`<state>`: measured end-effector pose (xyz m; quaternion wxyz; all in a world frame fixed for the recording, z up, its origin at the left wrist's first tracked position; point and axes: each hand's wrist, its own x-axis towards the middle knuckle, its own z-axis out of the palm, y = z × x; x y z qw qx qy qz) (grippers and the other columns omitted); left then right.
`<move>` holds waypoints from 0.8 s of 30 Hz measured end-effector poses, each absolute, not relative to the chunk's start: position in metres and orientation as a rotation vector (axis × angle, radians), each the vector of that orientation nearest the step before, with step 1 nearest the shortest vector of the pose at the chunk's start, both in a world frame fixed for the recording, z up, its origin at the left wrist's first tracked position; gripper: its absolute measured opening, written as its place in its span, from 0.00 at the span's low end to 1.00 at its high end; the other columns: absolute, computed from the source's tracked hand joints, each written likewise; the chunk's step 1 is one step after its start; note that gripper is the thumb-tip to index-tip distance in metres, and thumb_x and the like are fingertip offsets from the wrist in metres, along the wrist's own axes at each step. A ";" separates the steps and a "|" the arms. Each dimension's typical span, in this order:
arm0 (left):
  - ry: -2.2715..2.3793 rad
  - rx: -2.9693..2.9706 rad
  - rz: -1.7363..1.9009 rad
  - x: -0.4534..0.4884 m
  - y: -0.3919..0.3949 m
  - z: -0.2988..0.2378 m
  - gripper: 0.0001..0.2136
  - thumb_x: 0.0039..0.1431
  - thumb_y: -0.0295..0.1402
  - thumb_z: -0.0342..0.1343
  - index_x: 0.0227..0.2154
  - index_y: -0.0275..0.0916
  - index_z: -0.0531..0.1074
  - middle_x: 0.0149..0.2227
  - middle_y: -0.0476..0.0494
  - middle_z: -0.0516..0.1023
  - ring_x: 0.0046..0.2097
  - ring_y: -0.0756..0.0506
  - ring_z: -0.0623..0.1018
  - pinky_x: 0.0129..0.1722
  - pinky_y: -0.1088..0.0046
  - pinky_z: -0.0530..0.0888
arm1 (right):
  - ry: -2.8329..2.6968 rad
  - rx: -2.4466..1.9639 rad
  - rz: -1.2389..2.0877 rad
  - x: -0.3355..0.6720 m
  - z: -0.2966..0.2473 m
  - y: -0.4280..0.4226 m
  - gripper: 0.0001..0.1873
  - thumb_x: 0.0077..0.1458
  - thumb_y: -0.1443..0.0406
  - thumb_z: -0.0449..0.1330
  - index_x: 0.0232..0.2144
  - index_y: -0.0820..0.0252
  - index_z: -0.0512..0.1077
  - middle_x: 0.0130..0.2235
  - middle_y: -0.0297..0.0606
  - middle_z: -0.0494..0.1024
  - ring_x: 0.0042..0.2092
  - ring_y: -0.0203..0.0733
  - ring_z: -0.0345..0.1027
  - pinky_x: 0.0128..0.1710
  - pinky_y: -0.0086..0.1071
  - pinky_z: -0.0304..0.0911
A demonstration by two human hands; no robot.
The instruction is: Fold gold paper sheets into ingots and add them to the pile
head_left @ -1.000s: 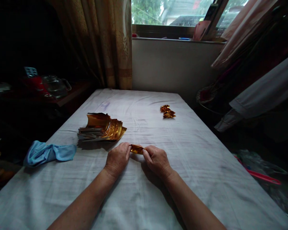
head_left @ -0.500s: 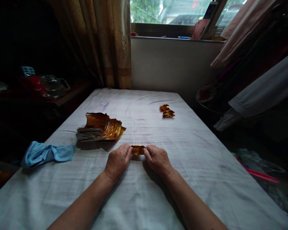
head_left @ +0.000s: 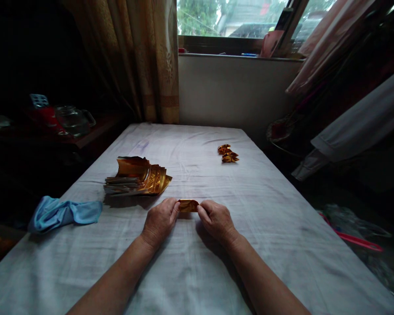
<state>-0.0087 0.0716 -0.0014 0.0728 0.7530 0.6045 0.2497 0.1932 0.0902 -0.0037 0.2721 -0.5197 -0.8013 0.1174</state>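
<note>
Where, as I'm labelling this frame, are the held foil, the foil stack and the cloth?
held foil (head_left: pixel 188 205): head view, middle of its exposed gold face.
foil stack (head_left: pixel 147 177): head view, middle of the fanned top sheets.
cloth (head_left: pixel 64 212): head view, middle of the bunched blue fabric.

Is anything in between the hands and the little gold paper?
No, nothing. The left hand pinches one end of the folded gold paper and the right hand pinches the other. The stack of gold sheets lies apart, farther back on the left.
</note>
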 end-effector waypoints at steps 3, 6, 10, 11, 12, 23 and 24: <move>1.804 2.194 0.794 -0.011 0.073 0.001 0.14 0.69 0.37 0.44 0.36 0.40 0.74 0.35 0.45 0.79 0.37 0.45 0.79 0.37 0.73 0.72 | -2.155 -1.410 0.295 0.196 -0.002 0.093 0.17 0.63 0.63 0.50 0.24 0.56 0.71 0.27 0.34 0.77 0.29 0.36 0.68 0.31 0.27 0.54; 1.796 2.116 0.833 -0.014 0.074 0.002 0.15 0.69 0.41 0.44 0.40 0.41 0.74 0.36 0.45 0.80 0.37 0.45 0.80 0.37 0.73 0.72 | -2.156 -1.424 0.263 0.204 -0.001 0.101 0.17 0.64 0.62 0.50 0.25 0.56 0.72 0.27 0.34 0.77 0.30 0.36 0.69 0.31 0.27 0.54; 1.797 2.019 0.882 -0.019 0.078 0.003 0.19 0.67 0.46 0.42 0.35 0.41 0.75 0.34 0.46 0.81 0.36 0.45 0.80 0.36 0.73 0.72 | -2.138 -1.466 0.163 0.227 0.002 0.118 0.18 0.66 0.61 0.49 0.28 0.57 0.73 0.29 0.37 0.78 0.31 0.38 0.70 0.32 0.28 0.55; 1.798 1.997 0.894 -0.020 0.079 0.002 0.20 0.67 0.47 0.41 0.34 0.41 0.74 0.32 0.46 0.80 0.35 0.45 0.80 0.36 0.73 0.71 | -2.133 -1.479 0.130 0.234 0.002 0.123 0.18 0.66 0.61 0.49 0.28 0.58 0.74 0.31 0.38 0.78 0.32 0.38 0.70 0.33 0.29 0.54; 1.798 1.978 0.908 -0.021 0.080 0.002 0.21 0.67 0.47 0.40 0.33 0.41 0.74 0.31 0.46 0.80 0.34 0.45 0.79 0.35 0.73 0.71 | -2.127 -1.490 0.099 0.241 0.003 0.128 0.18 0.66 0.61 0.49 0.29 0.58 0.74 0.32 0.39 0.78 0.33 0.39 0.70 0.33 0.29 0.54; 1.764 1.897 0.962 -0.025 0.083 -0.001 0.20 0.63 0.48 0.42 0.26 0.42 0.72 0.26 0.48 0.78 0.30 0.46 0.78 0.30 0.75 0.69 | -2.174 -1.677 -0.222 0.286 -0.004 0.160 0.16 0.66 0.62 0.51 0.33 0.58 0.76 0.35 0.39 0.80 0.33 0.39 0.72 0.31 0.29 0.53; 1.766 1.895 0.964 -0.024 0.083 -0.001 0.20 0.63 0.48 0.43 0.26 0.42 0.72 0.25 0.48 0.77 0.29 0.46 0.78 0.30 0.75 0.69 | -2.170 -1.685 -0.219 0.288 -0.005 0.162 0.15 0.65 0.62 0.51 0.32 0.58 0.76 0.35 0.39 0.80 0.34 0.39 0.72 0.31 0.29 0.53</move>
